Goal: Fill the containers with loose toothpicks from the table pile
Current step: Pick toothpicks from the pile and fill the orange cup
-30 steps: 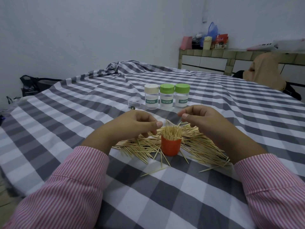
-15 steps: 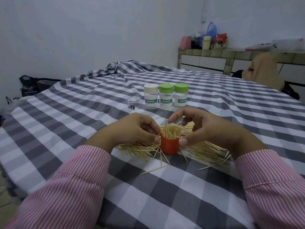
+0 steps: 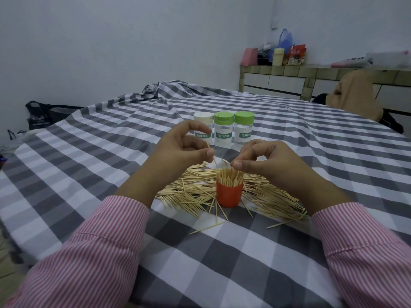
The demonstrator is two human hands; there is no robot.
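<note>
Above orange cup (image 3: 229,195), left hand (image 3: 181,150), right hand (image 3: 264,162)

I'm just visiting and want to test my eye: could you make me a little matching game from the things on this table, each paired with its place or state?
1. orange cup
2. left hand
3. toothpick pile
4. green-lidded jars

a. capped, beyond the hands
b. crammed with upright toothpicks
c. scattered on the checked cloth
d. pinching one toothpick

Pairs: 1-b, 2-d, 3-c, 4-a
</note>
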